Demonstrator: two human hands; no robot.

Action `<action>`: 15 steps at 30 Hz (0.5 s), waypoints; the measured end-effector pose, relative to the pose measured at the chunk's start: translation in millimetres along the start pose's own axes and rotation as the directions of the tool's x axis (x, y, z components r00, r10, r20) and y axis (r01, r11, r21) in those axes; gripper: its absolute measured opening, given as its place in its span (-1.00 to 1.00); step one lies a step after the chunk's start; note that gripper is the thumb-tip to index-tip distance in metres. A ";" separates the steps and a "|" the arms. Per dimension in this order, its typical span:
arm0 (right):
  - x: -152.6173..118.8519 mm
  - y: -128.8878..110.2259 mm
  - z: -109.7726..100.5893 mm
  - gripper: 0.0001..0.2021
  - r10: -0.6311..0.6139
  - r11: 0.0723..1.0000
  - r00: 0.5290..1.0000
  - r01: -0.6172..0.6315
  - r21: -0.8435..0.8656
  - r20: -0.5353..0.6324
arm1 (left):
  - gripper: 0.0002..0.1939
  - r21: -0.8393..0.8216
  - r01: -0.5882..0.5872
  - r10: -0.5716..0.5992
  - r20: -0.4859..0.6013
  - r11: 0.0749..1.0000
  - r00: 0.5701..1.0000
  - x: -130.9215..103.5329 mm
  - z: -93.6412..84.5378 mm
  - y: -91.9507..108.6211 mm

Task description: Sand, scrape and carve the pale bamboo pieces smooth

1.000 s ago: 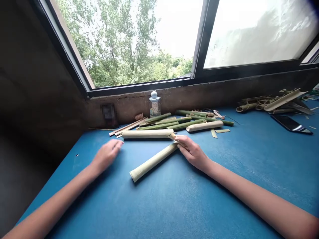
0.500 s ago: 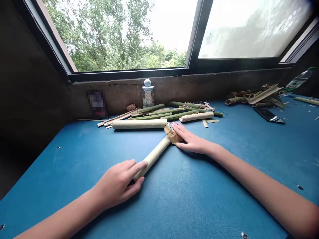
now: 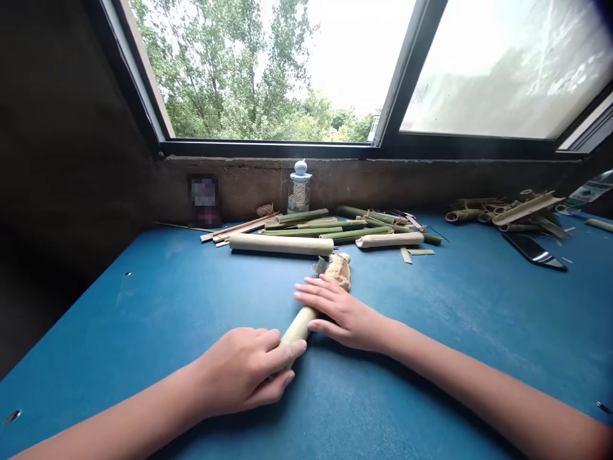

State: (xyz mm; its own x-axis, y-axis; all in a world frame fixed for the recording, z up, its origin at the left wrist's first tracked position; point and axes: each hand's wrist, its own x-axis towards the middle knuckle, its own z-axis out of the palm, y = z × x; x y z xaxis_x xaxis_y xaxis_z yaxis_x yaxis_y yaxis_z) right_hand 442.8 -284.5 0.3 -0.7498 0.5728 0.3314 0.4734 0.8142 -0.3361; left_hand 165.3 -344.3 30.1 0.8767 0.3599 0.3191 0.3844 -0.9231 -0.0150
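My left hand [image 3: 253, 367] was curled round the near part of a pale bamboo stick [image 3: 299, 326], holding it. My right hand [image 3: 343, 313] lay on top, farther up, fingers nearly straight. The stick slanted across the blue table [image 3: 364, 409]. Crumpled brown paper [image 3: 340, 271] sat around its far part, by my right fingers.

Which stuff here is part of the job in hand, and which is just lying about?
In use, judging by the hands:
- pale tube, left hand gripping it, right hand over it
- crumpled tan sheet

Apparently just lying about:
- second pale tube
- green bamboo pieces
- jar
- phone
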 end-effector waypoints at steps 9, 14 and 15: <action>-23.9 63.6 -20.9 -0.42 0.107 0.994 0.989 -0.109 -0.014 -0.103 | -0.64 -0.060 0.030 -0.030 0.005 0.998 1.000 -3.0 2.2 -5.7; -17.3 73.6 -19.1 -0.37 0.132 0.990 0.987 -0.137 -0.046 -0.095 | -0.64 -0.039 0.030 -0.030 0.014 0.999 0.999 -5.3 -0.1 -5.4; -16.1 71.2 -19.5 -0.29 0.141 0.986 0.986 -0.147 -0.074 -0.085 | -0.64 -0.042 0.032 -0.031 0.022 0.999 0.999 -6.0 -0.8 -5.0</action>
State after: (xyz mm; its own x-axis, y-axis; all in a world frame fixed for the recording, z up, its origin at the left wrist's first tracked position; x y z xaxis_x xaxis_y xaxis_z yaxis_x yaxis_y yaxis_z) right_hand 497.6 -233.8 -11.7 -0.6339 0.6876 0.3542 0.6114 0.7259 -0.3151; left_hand 158.0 -341.9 29.0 0.8707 0.3913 0.2981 0.3997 -0.9160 0.0351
